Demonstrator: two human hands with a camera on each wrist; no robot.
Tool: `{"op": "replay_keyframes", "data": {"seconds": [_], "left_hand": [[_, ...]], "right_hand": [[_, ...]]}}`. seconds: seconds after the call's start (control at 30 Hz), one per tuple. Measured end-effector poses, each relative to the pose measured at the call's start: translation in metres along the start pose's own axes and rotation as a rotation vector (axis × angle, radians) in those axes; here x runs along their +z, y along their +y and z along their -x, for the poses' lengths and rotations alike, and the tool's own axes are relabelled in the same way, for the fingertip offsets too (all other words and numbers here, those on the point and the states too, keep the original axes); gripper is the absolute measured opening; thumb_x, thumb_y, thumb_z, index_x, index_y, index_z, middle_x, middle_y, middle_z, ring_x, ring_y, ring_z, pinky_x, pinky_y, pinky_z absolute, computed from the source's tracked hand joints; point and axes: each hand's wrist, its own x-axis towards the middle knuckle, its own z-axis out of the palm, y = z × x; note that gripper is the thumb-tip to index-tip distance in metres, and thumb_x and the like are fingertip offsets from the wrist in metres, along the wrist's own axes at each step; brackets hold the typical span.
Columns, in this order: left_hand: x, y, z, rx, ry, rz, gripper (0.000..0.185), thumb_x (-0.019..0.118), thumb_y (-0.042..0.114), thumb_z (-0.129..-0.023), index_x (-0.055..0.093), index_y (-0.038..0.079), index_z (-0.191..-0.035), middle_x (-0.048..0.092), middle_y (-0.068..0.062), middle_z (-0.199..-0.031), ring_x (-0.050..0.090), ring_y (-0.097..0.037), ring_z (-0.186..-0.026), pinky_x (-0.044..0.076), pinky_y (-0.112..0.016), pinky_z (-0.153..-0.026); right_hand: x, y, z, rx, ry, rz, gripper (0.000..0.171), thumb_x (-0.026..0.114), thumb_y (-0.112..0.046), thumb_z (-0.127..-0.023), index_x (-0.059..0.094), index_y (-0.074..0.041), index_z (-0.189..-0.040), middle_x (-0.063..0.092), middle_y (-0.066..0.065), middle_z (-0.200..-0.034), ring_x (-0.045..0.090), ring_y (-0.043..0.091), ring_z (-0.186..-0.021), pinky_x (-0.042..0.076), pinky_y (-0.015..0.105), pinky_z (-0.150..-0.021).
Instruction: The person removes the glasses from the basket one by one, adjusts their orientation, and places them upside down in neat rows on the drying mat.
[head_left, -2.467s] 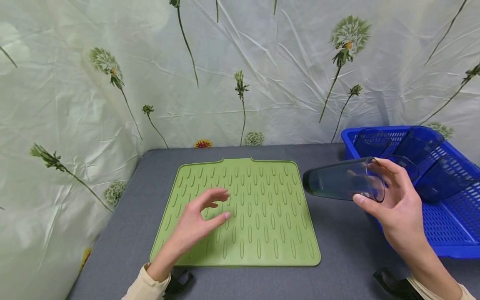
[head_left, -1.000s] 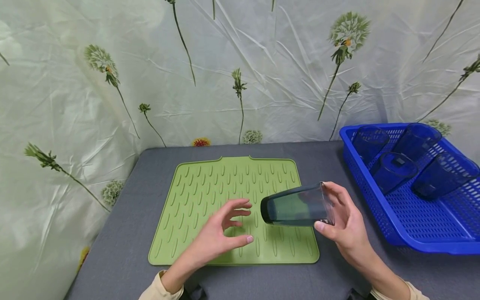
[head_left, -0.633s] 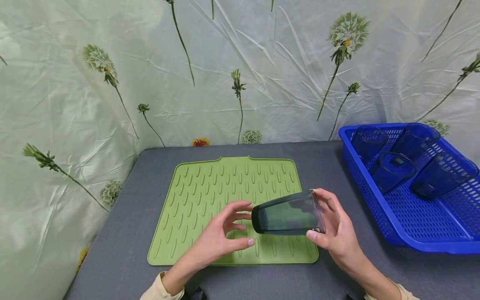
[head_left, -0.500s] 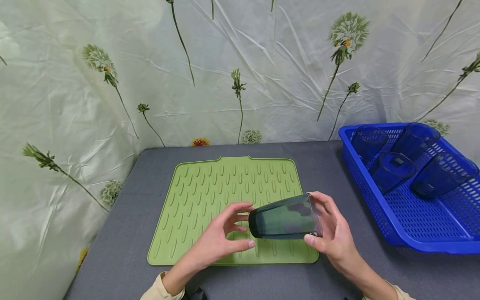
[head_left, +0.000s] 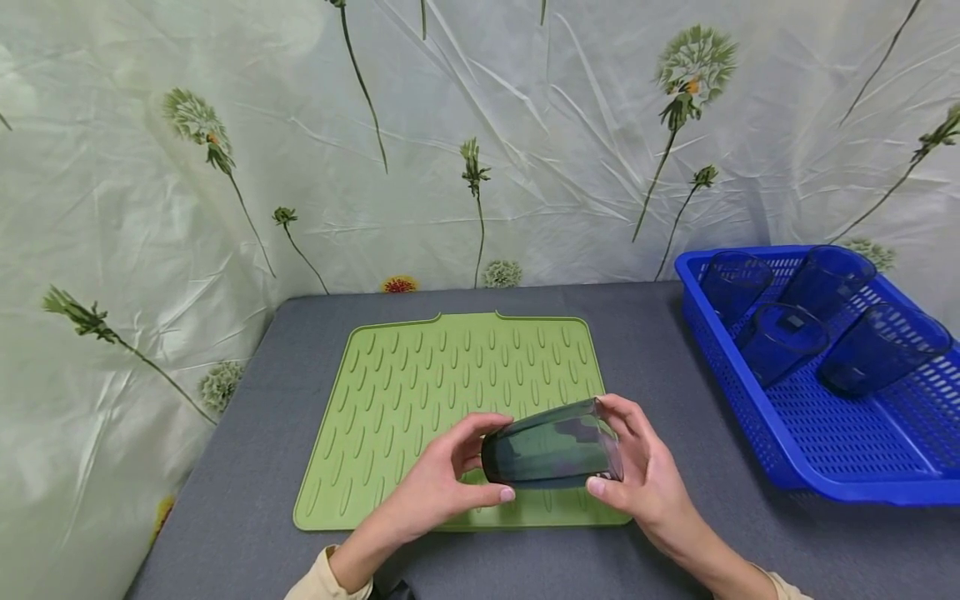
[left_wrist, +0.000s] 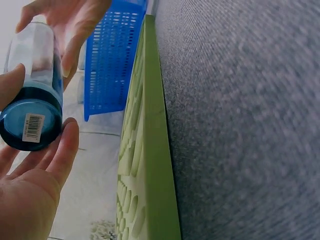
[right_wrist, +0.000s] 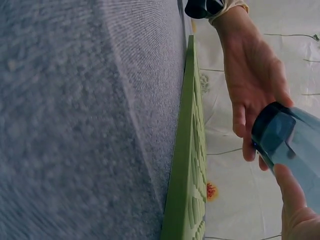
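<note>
A smoky blue-grey drinking glass (head_left: pixel 551 447) lies on its side in the air above the green drying mat (head_left: pixel 390 400), base to the left. My right hand (head_left: pixel 648 475) grips it near the rim, thumb in front and fingers behind. Around the thick base, my left hand (head_left: pixel 438 479) curls its thumb and fingers. The left wrist view shows a white barcode sticker (left_wrist: pixel 33 128) on the base. In the right wrist view the left thumb meets the base edge, with the other fingers on its far side.
To the right stands a blue perforated basket (head_left: pixel 780 442) with several similar glasses, one of them a front glass (head_left: pixel 881 354). Grey cloth (head_left: pixel 225 467) covers the table under the mat. A flower-printed curtain (head_left: pixel 420 167) hangs behind.
My right hand has carried the glass left from beside the basket to over the mat. The left hand moved slightly right, and its fingers now hold the base.
</note>
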Motion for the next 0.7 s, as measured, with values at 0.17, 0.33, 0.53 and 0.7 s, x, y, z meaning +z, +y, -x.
{"op": "replay_keyframes", "data": {"seconds": [0.17,0.33,0.53,0.7], "left_hand": [[-0.0023,-0.0018,-0.0011,-0.009,0.009,-0.002,0.066,0.082,0.004,-0.079,0.054,0.016,-0.137,0.053,-0.009,-0.137,0.06,-0.025,-0.115,0.049,-0.035,-0.1],[-0.0052,-0.0036,-0.0005,-0.009,0.037,-0.028,0.065,0.082,0.001,-0.078,0.055,0.017,-0.136,0.055,-0.007,-0.134,0.06,-0.025,-0.112,0.05,-0.036,-0.098],[-0.0076,-0.0022,-0.0008,0.059,0.047,-0.012,0.065,0.08,-0.002,-0.077,0.054,0.011,-0.135,0.055,-0.012,-0.132,0.06,-0.029,-0.112,0.049,-0.038,-0.099],[-0.0085,-0.0012,-0.0004,0.073,0.03,0.032,0.066,0.077,-0.008,-0.078,0.052,0.009,-0.136,0.053,-0.016,-0.133,0.06,-0.031,-0.113,0.053,-0.039,-0.094]], "right_hand": [[-0.0013,-0.0007,-0.004,0.022,-0.026,-0.017,0.071,0.065,0.017,-0.078,0.035,0.002,-0.14,0.042,0.014,-0.139,0.042,0.021,-0.129,0.042,0.027,-0.105],[-0.0028,-0.0006,-0.006,0.035,-0.087,-0.045,0.069,0.064,0.02,-0.08,0.035,0.0,-0.14,0.044,0.013,-0.139,0.05,0.023,-0.123,0.056,0.028,-0.083],[-0.004,-0.0021,-0.0058,0.123,-0.073,0.033,0.071,0.067,0.017,-0.08,0.032,0.002,-0.141,0.043,0.015,-0.141,0.049,0.021,-0.128,0.055,0.032,-0.089],[-0.0043,-0.0038,-0.0052,0.142,-0.076,0.098,0.072,0.068,0.014,-0.081,0.03,0.003,-0.141,0.042,0.015,-0.142,0.046,0.017,-0.131,0.053,0.03,-0.091]]}}
